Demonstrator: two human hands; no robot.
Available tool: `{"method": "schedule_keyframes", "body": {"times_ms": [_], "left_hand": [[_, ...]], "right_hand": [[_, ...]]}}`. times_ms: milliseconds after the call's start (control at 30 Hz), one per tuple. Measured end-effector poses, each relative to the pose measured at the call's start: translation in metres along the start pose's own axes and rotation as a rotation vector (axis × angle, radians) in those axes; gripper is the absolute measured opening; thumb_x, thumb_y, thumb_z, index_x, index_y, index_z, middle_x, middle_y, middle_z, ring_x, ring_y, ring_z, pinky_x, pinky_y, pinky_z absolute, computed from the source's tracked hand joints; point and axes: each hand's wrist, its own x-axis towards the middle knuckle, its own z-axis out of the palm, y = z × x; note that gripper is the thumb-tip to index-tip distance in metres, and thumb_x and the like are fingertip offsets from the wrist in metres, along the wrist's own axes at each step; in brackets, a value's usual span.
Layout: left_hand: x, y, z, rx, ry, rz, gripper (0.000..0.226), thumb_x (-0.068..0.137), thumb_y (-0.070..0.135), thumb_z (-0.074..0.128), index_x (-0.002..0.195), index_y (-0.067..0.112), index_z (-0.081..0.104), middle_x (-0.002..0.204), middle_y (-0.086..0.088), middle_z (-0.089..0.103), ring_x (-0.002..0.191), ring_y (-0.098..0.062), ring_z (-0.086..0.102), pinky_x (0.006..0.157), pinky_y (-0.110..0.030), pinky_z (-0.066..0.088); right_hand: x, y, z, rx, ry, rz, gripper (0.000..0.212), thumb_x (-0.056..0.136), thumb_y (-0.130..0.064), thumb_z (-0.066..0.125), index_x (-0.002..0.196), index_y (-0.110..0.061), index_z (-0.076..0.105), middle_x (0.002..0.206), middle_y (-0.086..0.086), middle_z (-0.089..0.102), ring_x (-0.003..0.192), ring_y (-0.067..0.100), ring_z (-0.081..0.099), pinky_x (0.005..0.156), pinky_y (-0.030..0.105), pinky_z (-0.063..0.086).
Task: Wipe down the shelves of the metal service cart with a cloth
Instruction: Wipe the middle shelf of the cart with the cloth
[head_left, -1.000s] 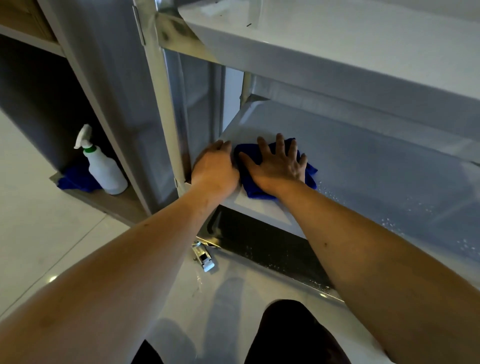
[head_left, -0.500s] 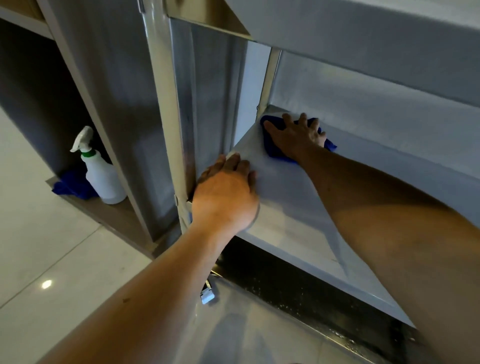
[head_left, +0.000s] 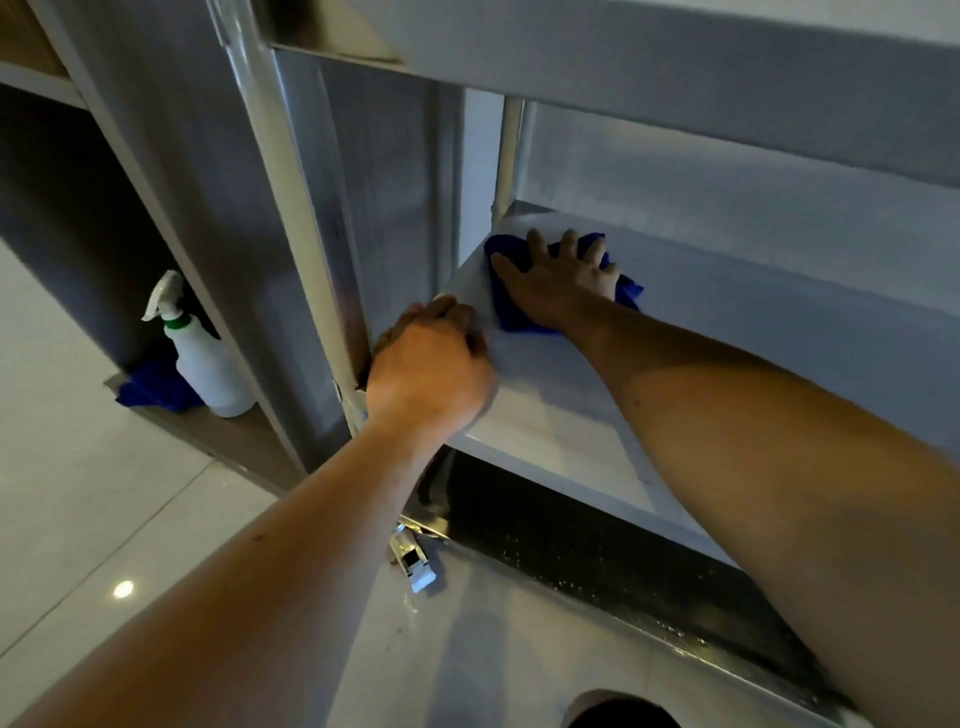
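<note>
Cloth: blue, flat on the middle shelf near its back left corner.
Right hand: fingers spread straight, pressing my cloth down.
Left hand: fingers curled, resting on the shelf's front left corner beside the cart post.
Cabinet to the left: spray bottle, second blue cloth.

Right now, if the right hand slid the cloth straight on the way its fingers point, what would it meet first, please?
Probably the cart's rear post at the shelf's back corner: the right hand, flat on the cloth, points there. Depth is unclear.
</note>
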Motion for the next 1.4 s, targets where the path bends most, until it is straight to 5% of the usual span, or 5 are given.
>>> {"method": "schedule_keyframes", "body": {"times_ms": [267,567,867,1133,1400], "left_hand": [[-0.003,0.010,-0.010,0.042,-0.088,-0.107,0.023,0.093,0.034,0.041,0.108,0.027,0.057,0.106,-0.008,0.061,0.097,-0.030,0.059,0.088,-0.050,0.051],[-0.015,0.051,-0.015,0.177,-0.125,0.004,0.026,0.093,0.030,0.050,0.115,0.019,0.057,0.112,-0.008,0.055,0.109,-0.030,0.051,0.091,-0.051,0.046],[-0.020,0.112,0.025,-0.006,-0.134,0.176,0.023,0.098,0.028,0.049,0.114,0.021,0.063,0.107,-0.002,0.064,0.101,-0.020,0.057,0.092,-0.039,0.046],[-0.014,0.123,0.039,0.145,-0.102,0.204,0.028,0.098,0.039,0.043,0.077,0.026,0.057,0.075,0.002,0.060,0.073,-0.020,0.057,0.076,-0.040,0.049],[-0.012,0.125,0.051,0.248,-0.106,0.227,0.025,0.096,0.035,0.040,0.092,0.023,0.062,0.087,-0.001,0.061,0.086,-0.026,0.059,0.084,-0.045,0.049]], "right_hand": [[-0.123,0.021,-0.001,0.029,-0.014,0.035,0.079,0.091,-0.078,0.012,0.157,-0.036,0.008,0.167,0.015,-0.004,0.149,0.047,-0.007,0.115,0.065,0.003],[-0.202,0.058,-0.010,0.036,-0.013,0.105,0.079,0.092,-0.077,0.014,0.157,-0.033,0.012,0.167,0.014,0.001,0.149,0.047,-0.004,0.115,0.066,0.006],[-0.194,0.118,-0.012,0.014,0.009,0.198,0.082,0.087,-0.081,0.010,0.156,-0.037,0.014,0.167,0.011,0.000,0.150,0.044,-0.004,0.115,0.066,0.003],[-0.160,0.135,-0.018,-0.026,-0.001,0.240,0.082,0.089,-0.081,0.011,0.156,-0.034,0.017,0.167,0.013,0.001,0.150,0.044,-0.003,0.116,0.065,0.006],[-0.094,0.140,-0.020,-0.044,0.017,0.268,0.081,0.092,-0.076,0.015,0.156,-0.028,0.023,0.166,0.017,0.009,0.149,0.046,0.001,0.114,0.065,0.011]]}}
